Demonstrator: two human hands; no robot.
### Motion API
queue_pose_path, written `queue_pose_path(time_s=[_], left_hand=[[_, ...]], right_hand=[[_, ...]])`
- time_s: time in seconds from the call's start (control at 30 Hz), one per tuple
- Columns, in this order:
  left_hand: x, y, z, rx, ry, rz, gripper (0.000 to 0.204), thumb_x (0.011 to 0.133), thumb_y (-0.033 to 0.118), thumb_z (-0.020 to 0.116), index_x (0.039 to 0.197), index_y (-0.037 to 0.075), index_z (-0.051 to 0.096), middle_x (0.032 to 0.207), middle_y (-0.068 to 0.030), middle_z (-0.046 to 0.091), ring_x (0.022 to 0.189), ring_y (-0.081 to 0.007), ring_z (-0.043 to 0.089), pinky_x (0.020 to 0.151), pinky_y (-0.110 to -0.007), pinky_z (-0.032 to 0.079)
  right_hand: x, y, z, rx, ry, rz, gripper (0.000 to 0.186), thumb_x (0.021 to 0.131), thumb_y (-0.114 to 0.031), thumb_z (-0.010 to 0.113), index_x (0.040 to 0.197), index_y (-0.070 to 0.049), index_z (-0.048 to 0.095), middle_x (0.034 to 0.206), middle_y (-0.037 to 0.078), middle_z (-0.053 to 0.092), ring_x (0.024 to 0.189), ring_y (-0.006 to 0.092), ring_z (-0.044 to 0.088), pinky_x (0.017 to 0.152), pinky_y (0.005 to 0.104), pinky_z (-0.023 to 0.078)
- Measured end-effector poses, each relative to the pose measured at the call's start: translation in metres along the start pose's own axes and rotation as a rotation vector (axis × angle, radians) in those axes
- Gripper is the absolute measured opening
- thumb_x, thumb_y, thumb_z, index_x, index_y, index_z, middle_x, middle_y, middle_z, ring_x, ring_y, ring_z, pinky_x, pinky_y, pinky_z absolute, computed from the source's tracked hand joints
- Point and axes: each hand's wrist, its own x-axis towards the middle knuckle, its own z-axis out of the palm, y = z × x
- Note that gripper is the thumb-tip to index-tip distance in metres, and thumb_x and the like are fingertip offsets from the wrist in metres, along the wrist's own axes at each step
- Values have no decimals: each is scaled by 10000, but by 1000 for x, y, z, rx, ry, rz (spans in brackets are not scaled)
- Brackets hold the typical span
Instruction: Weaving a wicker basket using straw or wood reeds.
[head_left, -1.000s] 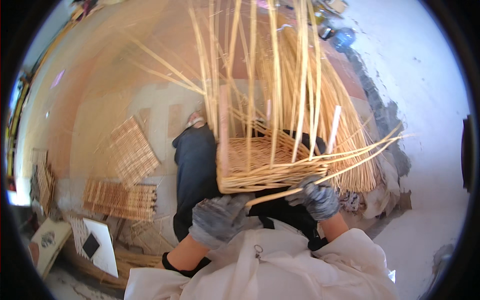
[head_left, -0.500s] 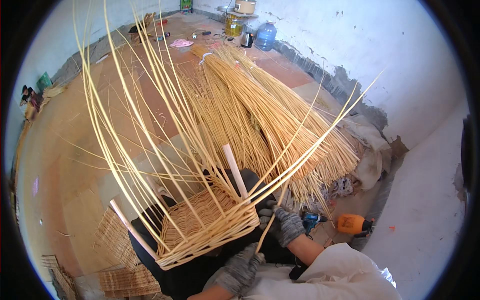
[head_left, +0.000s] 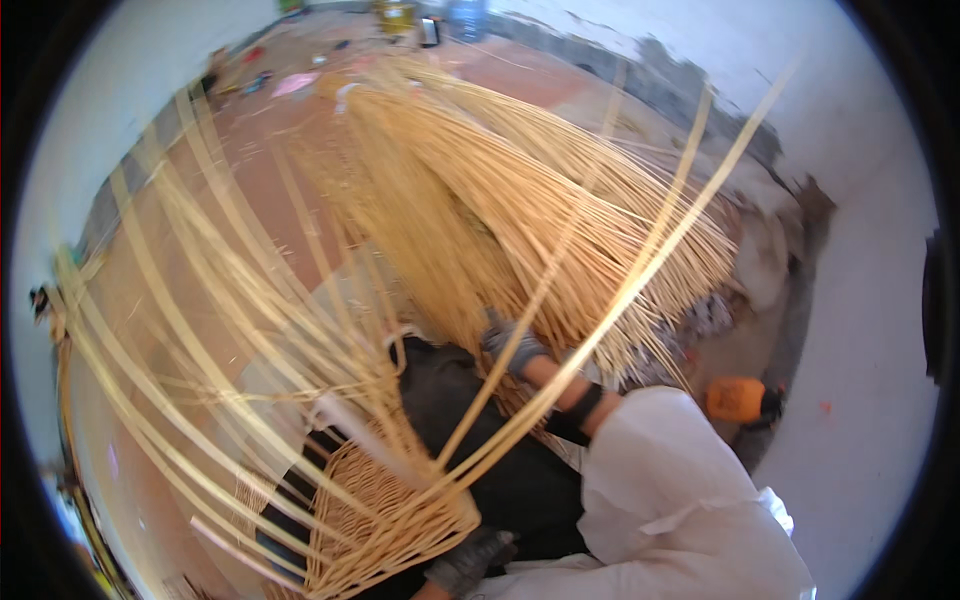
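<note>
A partly woven wicker basket [head_left: 462, 512] rests tilted over my lap at the lower middle, with long pale willow rods [head_left: 640, 280] rising from its rim and light wooden corner posts [head_left: 365, 436]. Beside its near right corner is my left hand [head_left: 468, 562], in a grey knit glove. Its fingers are curled, and what they hold, if anything, is hidden. My right hand [head_left: 515, 345], gloved too and slightly blurred, is stretched forward to the near edge of a large bundle of willow rods [head_left: 560, 230]. Its fingers are extended, and no rod shows in its grasp.
An orange bottle [head_left: 735, 400] stands to the right by the wall. Black cloth [head_left: 450, 390] lies beneath the basket. Along the far side are a pink slipper [head_left: 295, 85], a kettle [head_left: 430, 32] and a blue water jug [head_left: 468, 20]. Tall basket rods spread across the left.
My right hand has moved forward from the basket's corner to the rod bundle. The thin rod between my hands no longer shows there. The basket has shifted down and left in view.
</note>
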Motion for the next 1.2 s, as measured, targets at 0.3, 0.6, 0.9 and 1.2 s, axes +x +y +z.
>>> queue_pose_path(time_s=[0.3,0.6,0.9,1.2], left_hand=[[16,-24,-42,31,216,-152,521,798,479,524,887,-28,605,771,-117,624,757,-196,595,744,-302,474],[6,-27,-42,-399,140,-103,236,832,258,554,920,42,520,760,-124,619,609,-225,608,534,-354,519],[-7,-8,-15,-119,314,17,374,826,377,538,750,13,575,626,-80,602,535,-153,585,509,-272,499],[-18,7,5,42,370,69,413,795,413,573,743,5,601,629,-65,604,541,-130,566,520,-244,474]], right_hand=[[-52,6,-103,610,-140,436,230,764,-267,551,878,-84,632,802,124,630,731,277,604,670,361,478],[-33,182,-183,34,483,979,146,759,-131,553,859,-61,633,775,150,624,697,265,610,651,332,472],[24,216,-154,-371,-479,745,266,748,-153,529,996,-89,599,995,153,584,914,312,563,778,377,457],[48,190,-203,-61,-315,692,250,742,-217,538,868,-19,626,913,156,615,867,300,590,756,373,461]])
